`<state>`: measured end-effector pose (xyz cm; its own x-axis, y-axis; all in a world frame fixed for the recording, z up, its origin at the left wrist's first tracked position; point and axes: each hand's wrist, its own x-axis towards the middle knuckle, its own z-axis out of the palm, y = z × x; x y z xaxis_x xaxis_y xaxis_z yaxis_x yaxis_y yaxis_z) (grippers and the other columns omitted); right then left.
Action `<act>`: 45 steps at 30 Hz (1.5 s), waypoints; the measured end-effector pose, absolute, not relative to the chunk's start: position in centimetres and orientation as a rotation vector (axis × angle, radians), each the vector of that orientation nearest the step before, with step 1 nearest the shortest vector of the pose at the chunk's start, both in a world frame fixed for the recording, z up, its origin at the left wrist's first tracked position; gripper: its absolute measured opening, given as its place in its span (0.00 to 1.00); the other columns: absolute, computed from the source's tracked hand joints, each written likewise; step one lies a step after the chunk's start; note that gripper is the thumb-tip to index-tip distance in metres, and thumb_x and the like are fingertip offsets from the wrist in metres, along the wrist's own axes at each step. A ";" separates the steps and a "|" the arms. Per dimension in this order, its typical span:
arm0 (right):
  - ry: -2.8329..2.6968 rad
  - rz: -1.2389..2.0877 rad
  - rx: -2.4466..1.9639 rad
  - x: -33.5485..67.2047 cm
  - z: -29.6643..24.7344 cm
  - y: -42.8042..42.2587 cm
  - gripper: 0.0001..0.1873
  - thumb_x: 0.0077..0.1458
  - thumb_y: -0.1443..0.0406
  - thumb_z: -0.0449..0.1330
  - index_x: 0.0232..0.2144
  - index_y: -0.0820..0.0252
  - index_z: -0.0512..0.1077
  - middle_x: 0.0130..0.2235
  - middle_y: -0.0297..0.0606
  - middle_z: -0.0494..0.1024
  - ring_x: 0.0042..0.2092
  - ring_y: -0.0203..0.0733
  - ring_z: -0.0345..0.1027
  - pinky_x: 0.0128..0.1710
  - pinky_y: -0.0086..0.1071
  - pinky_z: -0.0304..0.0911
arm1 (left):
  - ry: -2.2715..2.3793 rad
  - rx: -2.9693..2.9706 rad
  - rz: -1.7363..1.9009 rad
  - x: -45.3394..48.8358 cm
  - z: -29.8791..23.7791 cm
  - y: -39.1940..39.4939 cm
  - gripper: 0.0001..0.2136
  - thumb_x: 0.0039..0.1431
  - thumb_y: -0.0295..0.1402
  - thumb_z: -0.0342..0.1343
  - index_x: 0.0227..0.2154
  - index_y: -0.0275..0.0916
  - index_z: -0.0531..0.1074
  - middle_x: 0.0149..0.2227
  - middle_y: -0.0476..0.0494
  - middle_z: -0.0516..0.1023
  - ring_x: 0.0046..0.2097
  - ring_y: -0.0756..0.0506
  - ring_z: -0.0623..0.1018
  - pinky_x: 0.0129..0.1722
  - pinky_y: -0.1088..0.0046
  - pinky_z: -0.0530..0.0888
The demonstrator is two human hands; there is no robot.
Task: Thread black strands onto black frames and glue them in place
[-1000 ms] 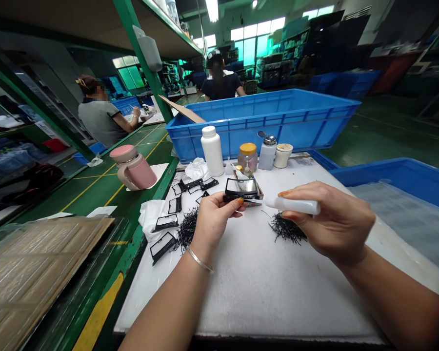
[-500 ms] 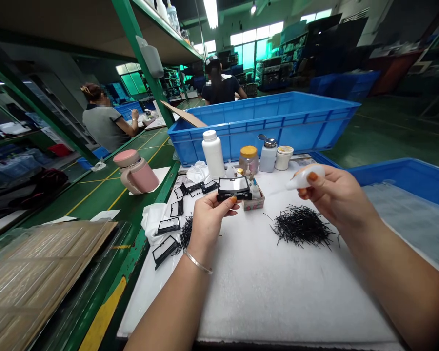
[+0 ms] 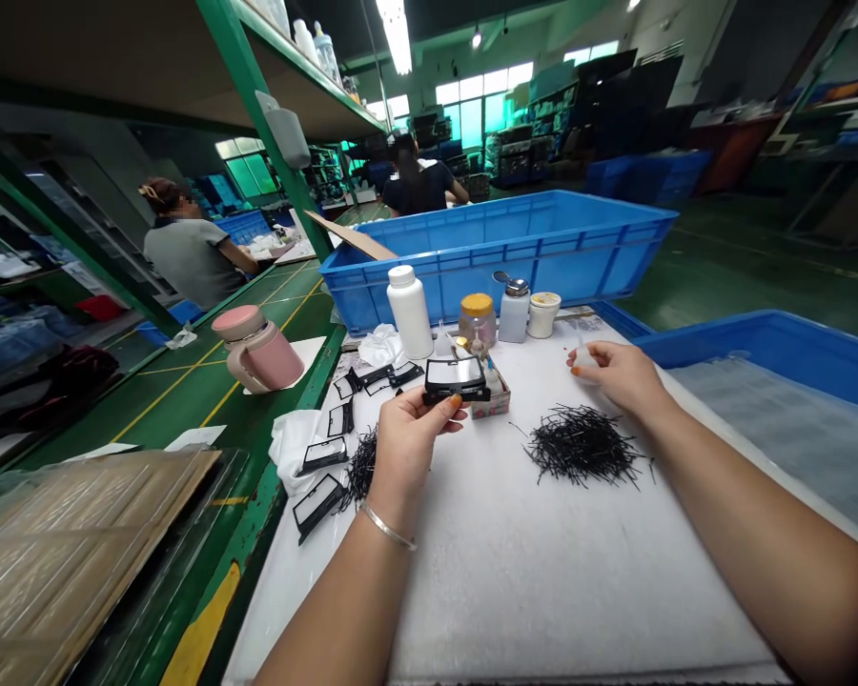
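Observation:
My left hand (image 3: 411,433) is closed on a small black frame with a clear window (image 3: 456,379), held above the white foam pad (image 3: 515,572). Farther back on the right, my right hand (image 3: 615,373) is wrapped round a small white squeeze bottle (image 3: 584,358) that stands on the pad. Between the two hands lies a loose pile of thin black pins (image 3: 579,446). A second pile of black pins (image 3: 363,457) lies left of my left wrist, beside several more black frames (image 3: 319,481).
Along the back stand a white bottle (image 3: 410,311), a yellow-lidded jar (image 3: 478,318), a pump dispenser (image 3: 513,307) and a small cup (image 3: 543,313). Behind them is a blue crate (image 3: 500,250); another blue crate (image 3: 779,367) is right. A pink mug (image 3: 257,349) stands left. Two people sit beyond.
My right hand carried the white squeeze bottle away from the frame, rightward and back, and lowered it onto the pad. My left hand kept the black frame, tilting it slightly.

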<state>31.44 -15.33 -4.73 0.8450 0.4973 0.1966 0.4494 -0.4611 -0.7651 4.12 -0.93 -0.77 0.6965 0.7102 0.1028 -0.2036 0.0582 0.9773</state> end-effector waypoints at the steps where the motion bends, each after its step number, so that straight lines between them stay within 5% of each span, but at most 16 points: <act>1: -0.700 0.068 -2.114 31.4 -4.8 -15.4 0.12 0.40 0.67 0.62 0.32 0.58 0.78 0.34 0.35 0.79 0.35 0.42 0.70 0.35 0.33 0.58 | 0.470 1.343 0.730 4.1 -0.8 -0.9 0.09 0.50 0.34 0.66 0.31 0.33 0.78 0.30 0.43 0.80 0.31 0.49 0.79 0.30 0.78 0.76; 6: -0.664 0.026 -2.039 31.7 -4.9 -15.5 0.12 0.38 0.64 0.66 0.30 0.59 0.76 0.29 0.36 0.77 0.33 0.44 0.70 0.36 0.36 0.62 | 0.468 1.321 0.737 4.0 -0.7 -0.9 0.09 0.49 0.34 0.66 0.31 0.33 0.78 0.30 0.43 0.80 0.31 0.49 0.79 0.30 0.79 0.76; 11: -0.549 -0.319 -1.662 30.8 -3.5 -15.8 0.29 0.43 0.59 0.68 0.48 0.60 0.68 0.46 0.47 0.76 0.45 0.46 0.72 0.44 0.39 0.67 | 0.461 1.328 0.734 4.0 -0.7 -0.9 0.10 0.49 0.34 0.66 0.31 0.33 0.78 0.30 0.42 0.80 0.31 0.49 0.79 0.30 0.78 0.76; 16: -0.647 -0.702 -1.531 26.4 -0.6 -15.9 0.21 0.50 0.61 0.65 0.47 0.57 0.70 0.39 0.42 0.74 0.39 0.42 0.69 0.34 0.34 0.65 | 0.470 1.319 0.738 3.9 -0.6 -0.7 0.11 0.49 0.34 0.66 0.32 0.32 0.78 0.31 0.41 0.80 0.32 0.48 0.79 0.30 0.78 0.76; 20: -0.885 -0.457 -1.613 22.6 -0.4 -14.9 0.13 0.54 0.59 0.62 0.42 0.56 0.73 0.32 0.35 0.70 0.32 0.37 0.64 0.30 0.30 0.62 | 0.486 1.301 0.758 3.9 -0.5 -0.5 0.11 0.50 0.35 0.66 0.34 0.32 0.78 0.32 0.40 0.81 0.33 0.48 0.78 0.31 0.78 0.76; 28: -1.256 0.093 -1.800 19.8 -0.2 -10.9 0.13 0.56 0.60 0.60 0.43 0.57 0.74 0.30 0.33 0.74 0.30 0.37 0.66 0.30 0.30 0.61 | 0.509 1.274 0.809 3.8 -0.6 -0.1 0.13 0.48 0.36 0.66 0.35 0.33 0.78 0.34 0.39 0.81 0.33 0.48 0.78 0.31 0.77 0.76; 33: -1.292 -0.037 -1.790 19.4 0.3 -10.1 0.08 0.57 0.64 0.57 0.31 0.58 0.75 0.30 0.34 0.77 0.30 0.37 0.67 0.30 0.31 0.59 | 0.504 1.280 0.805 3.8 -0.5 -0.1 0.14 0.48 0.36 0.66 0.36 0.32 0.78 0.35 0.38 0.81 0.33 0.48 0.78 0.31 0.77 0.76; 39: -0.896 -0.283 -1.453 18.9 2.0 -12.9 0.08 0.57 0.60 0.61 0.34 0.58 0.75 0.27 0.33 0.73 0.25 0.34 0.64 0.26 0.30 0.60 | 0.493 1.295 0.758 3.9 -0.3 -0.5 0.12 0.49 0.36 0.65 0.34 0.31 0.78 0.34 0.38 0.80 0.33 0.48 0.77 0.30 0.77 0.75; 45: -0.687 -0.004 -1.106 17.9 1.7 -14.5 0.07 0.56 0.61 0.62 0.35 0.57 0.76 0.31 0.36 0.76 0.24 0.31 0.64 0.24 0.28 0.59 | 0.480 1.354 0.619 4.2 -0.5 -1.2 0.12 0.48 0.36 0.66 0.31 0.31 0.77 0.33 0.38 0.80 0.33 0.47 0.77 0.31 0.76 0.75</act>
